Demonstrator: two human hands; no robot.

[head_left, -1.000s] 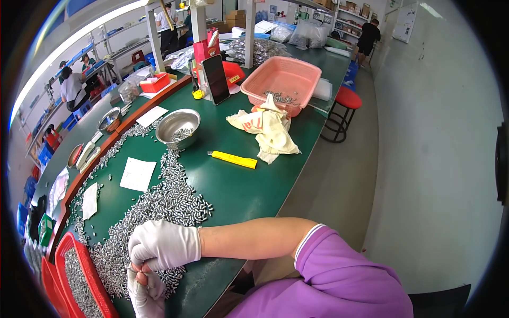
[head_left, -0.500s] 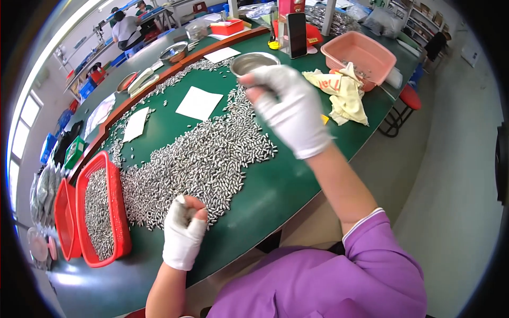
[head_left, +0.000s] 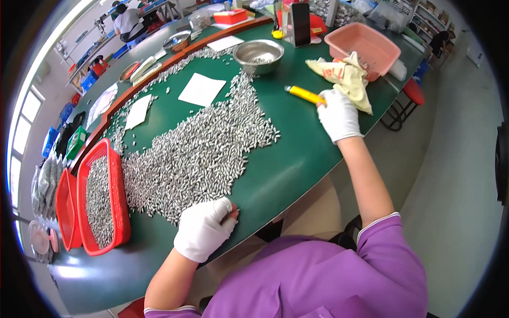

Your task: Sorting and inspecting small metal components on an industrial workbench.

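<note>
My right hand, in a white fingerless glove, grips a yellow utility knife by its rear end, low over the green table beside a pale yellow cloth. The knife's tip points left, toward the pile. My left hand, gloved alike, rests closed at the near edge of a wide spread of small silvery metal pieces. Its fingers curl inward, and whatever they hold is hidden. Beyond the pile stands a steel bowl with some of the same pieces inside.
At the left, a red basket full of silvery pieces stands beside another red basket. White paper sheets lie among the pieces. A pink basin and an upright phone stand at the far right. A wooden edging borders the far side.
My right hand has come down rightward from in front of the bowl and taken hold of the utility knife. My left hand has shifted right and nearer, off the pile's edge.
</note>
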